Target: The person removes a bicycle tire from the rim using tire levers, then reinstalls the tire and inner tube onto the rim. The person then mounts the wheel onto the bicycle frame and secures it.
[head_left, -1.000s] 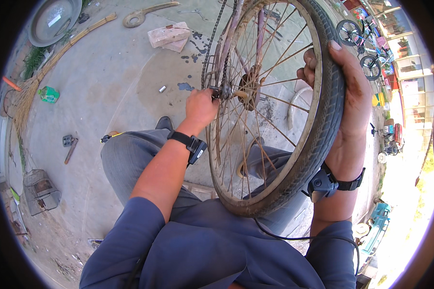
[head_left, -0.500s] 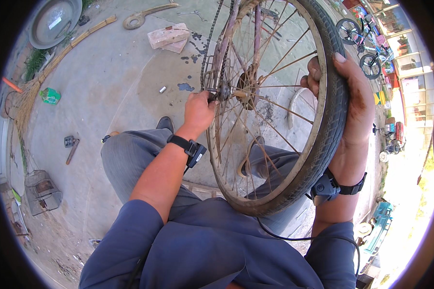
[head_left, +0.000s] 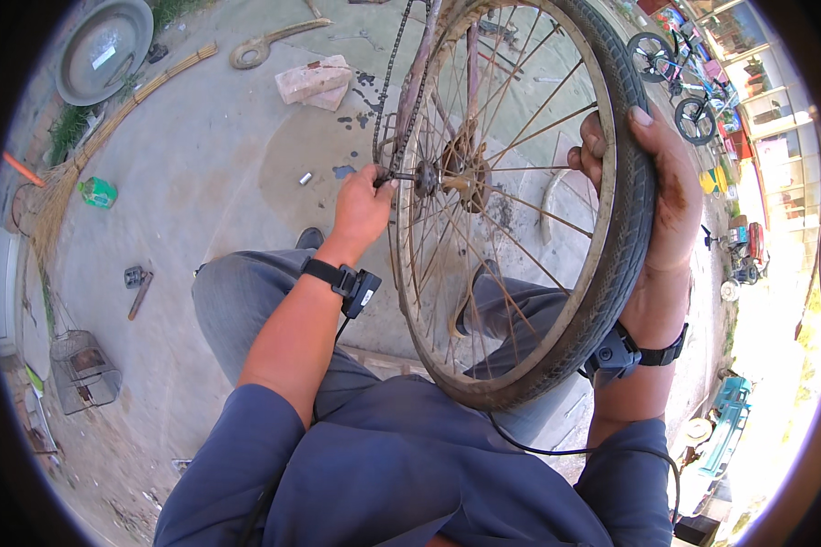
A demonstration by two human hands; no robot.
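A worn bicycle wheel [head_left: 631, 255] with rusty spokes stands upright before me, its lower rim close to my body. My right hand [head_left: 672, 201] is closed round the tyre on the right side, thumb outside and fingers curled through to the rim's inner side. Left of the rusty hub [head_left: 465, 182], my left hand [head_left: 361, 214] pinches at the outer end of the axle [head_left: 405, 177]. Its fingertips hide what they grip. The bicycle chain [head_left: 379, 100] hangs beside those fingers, along the rusty frame tubes [head_left: 421, 68].
Beyond the wheel lie a pinkish brick [head_left: 313, 82] and a small metal cylinder [head_left: 305, 179]. On the left are a straw broom [head_left: 91, 146], a green container [head_left: 98, 191], a pedal [head_left: 134, 276], a wire basket [head_left: 84, 365] and a metal basin [head_left: 105, 55]. Another bicycle [head_left: 675, 77] stands far right.
My left hand has shifted slightly left, away from the hub, and more of the axle shows between them. My right hand keeps its hold on the tyre.
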